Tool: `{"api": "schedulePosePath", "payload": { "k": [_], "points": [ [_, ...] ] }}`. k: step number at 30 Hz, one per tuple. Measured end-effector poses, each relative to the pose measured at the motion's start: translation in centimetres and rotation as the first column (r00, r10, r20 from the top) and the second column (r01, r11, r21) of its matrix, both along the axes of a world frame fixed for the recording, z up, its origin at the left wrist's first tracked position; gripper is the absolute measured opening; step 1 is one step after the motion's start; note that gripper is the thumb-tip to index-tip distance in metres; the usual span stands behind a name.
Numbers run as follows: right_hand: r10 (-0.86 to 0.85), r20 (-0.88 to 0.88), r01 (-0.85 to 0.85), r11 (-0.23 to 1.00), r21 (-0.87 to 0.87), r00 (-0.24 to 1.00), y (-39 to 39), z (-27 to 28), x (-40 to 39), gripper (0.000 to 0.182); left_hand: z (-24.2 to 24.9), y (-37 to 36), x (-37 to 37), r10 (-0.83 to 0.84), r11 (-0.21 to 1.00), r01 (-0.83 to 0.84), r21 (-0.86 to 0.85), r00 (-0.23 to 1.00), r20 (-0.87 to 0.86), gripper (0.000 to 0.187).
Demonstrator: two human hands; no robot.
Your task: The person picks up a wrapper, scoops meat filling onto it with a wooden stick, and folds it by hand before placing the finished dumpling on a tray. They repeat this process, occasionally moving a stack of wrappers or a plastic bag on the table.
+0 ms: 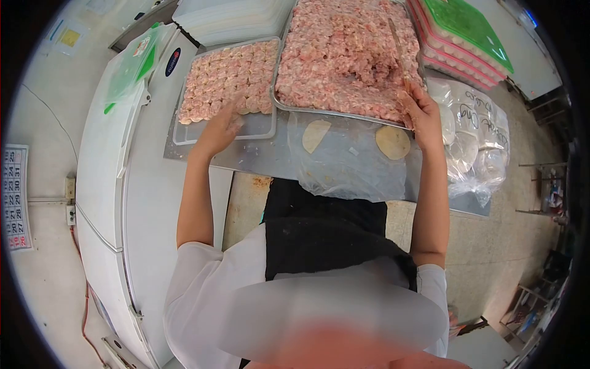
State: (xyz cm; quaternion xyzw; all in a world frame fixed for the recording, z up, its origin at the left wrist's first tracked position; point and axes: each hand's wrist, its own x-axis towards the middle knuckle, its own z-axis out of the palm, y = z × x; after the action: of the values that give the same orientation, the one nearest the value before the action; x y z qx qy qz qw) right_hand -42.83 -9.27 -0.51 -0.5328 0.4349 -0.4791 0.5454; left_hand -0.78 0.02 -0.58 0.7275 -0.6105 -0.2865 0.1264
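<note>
My left hand [222,128] is over the near edge of a clear plastic tray [258,132], at rows of small meat-filled dumplings [228,74]. Its fingertips are blurred, and I cannot make out whether they hold a dumpling. At the near right corner of a large metal tray [344,113] of minced meat [332,49], my right hand [424,118] grips a thin, flat, stick-like spatula [395,46], which lies across the meat. Two pale dough wrappers lie on a plastic sheet [350,172] in front: a half-folded wrapper [315,136] and a round wrapper [393,142].
Stacked pink trays with a green lid [470,27] stand at the back right. Below them lie plastic bags of round wrappers [473,129]. Clear containers [227,18] are stacked at the back left. A white chest freezer [153,203] stands on the left.
</note>
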Motion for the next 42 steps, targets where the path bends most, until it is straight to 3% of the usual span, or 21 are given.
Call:
{"api": "schedulePosePath", "payload": {
  "k": [2,6,8,12,14,18,21,23,24,26,30,32,33,34,36,38,42],
  "points": [
    [0.011,-0.006,-0.011,1.000,0.002,1.000,-0.1,0.1,-0.2,0.032,-2.1,-0.8,0.0,-0.233,0.870,0.295,-0.396,0.952,0.196,0.078],
    [0.010,0.001,-0.010,1.000,0.001,1.000,-0.4,-0.4,-0.3,0.035,-1.2,-1.2,-0.9,-0.194,0.895,0.254,-0.367,0.962,0.194,0.078],
    [0.021,0.013,-0.021,1.000,0.013,1.000,-0.3,-0.1,-0.4,0.036,1.6,-0.8,-3.8,-0.050,0.998,0.054,-0.024,0.991,0.122,0.079],
    [0.021,0.012,-0.021,1.000,0.004,1.000,-0.2,-0.2,-0.3,0.036,-1.5,-2.6,-4.2,-0.198,0.977,0.201,0.063,0.979,-0.052,0.079],
    [0.002,-0.009,-0.002,1.000,0.007,1.000,0.0,-0.1,-0.2,0.036,-2.3,-3.3,-4.4,-0.164,0.914,0.162,-0.373,0.986,0.027,0.077],
    [-0.046,-0.044,0.046,0.999,0.004,0.998,0.4,0.6,0.3,0.033,-3.2,-2.5,-4.3,-0.167,0.918,0.142,-0.370,0.985,-0.038,0.076],
    [-0.027,-0.063,0.026,0.999,-0.029,0.998,0.1,0.1,0.1,0.033,-1.9,-2.0,-3.4,-0.280,0.893,0.267,-0.361,0.960,0.019,0.080],
    [-0.024,-0.076,0.021,0.999,-0.042,0.997,0.0,-0.1,0.1,0.033,-0.8,-1.5,-3.0,-0.224,0.948,0.178,-0.264,0.962,-0.154,0.079],
    [-0.026,-0.080,0.022,0.998,-0.052,0.996,0.0,-0.2,0.1,0.032,-1.0,-1.4,-2.6,-0.219,0.948,0.170,-0.269,0.962,-0.163,0.079],
    [-0.040,-0.089,0.036,0.999,-0.041,0.995,0.1,-0.2,0.2,0.032,-1.6,-1.0,-1.7,-0.212,0.947,0.193,-0.257,0.976,-0.045,0.077],
    [-0.086,-0.112,0.086,0.996,-0.003,0.990,-0.1,-0.1,0.4,0.032,-1.7,-0.2,-1.8,-0.207,0.908,0.188,-0.374,0.978,-0.010,0.075],
    [-0.083,-0.122,0.082,0.997,-0.014,0.989,-0.2,-0.1,0.6,0.032,-1.4,0.4,-2.7,-0.146,0.888,0.176,-0.424,0.984,0.103,0.060],
    [-0.082,-0.119,0.079,0.997,-0.025,0.989,-0.3,-0.1,0.6,0.033,-0.8,0.7,-3.5,-0.159,0.887,0.184,-0.424,0.983,0.093,0.060],
    [-0.097,-0.128,0.095,0.995,-0.024,0.987,-0.3,0.2,0.6,0.033,0.1,1.0,-4.7,-0.187,0.877,0.185,-0.443,0.982,0.041,0.048],
    [-0.004,-0.033,0.005,0.999,0.042,0.999,-0.1,0.6,0.6,0.033,0.1,1.5,-7.3,-0.240,0.863,0.207,-0.460,0.971,-0.013,0.038],
    [-0.053,-0.066,0.055,0.998,0.022,0.996,-0.1,0.1,0.7,0.032,-1.3,1.7,-10.2,-0.451,0.796,0.365,-0.482,0.890,-0.072,0.024],
    [-0.072,-0.080,0.071,0.997,-0.010,0.994,-0.3,-0.3,0.4,0.029,-4.8,0.3,-13.8,-0.399,0.726,0.365,-0.584,0.914,0.075,0.024]
  ]
}}
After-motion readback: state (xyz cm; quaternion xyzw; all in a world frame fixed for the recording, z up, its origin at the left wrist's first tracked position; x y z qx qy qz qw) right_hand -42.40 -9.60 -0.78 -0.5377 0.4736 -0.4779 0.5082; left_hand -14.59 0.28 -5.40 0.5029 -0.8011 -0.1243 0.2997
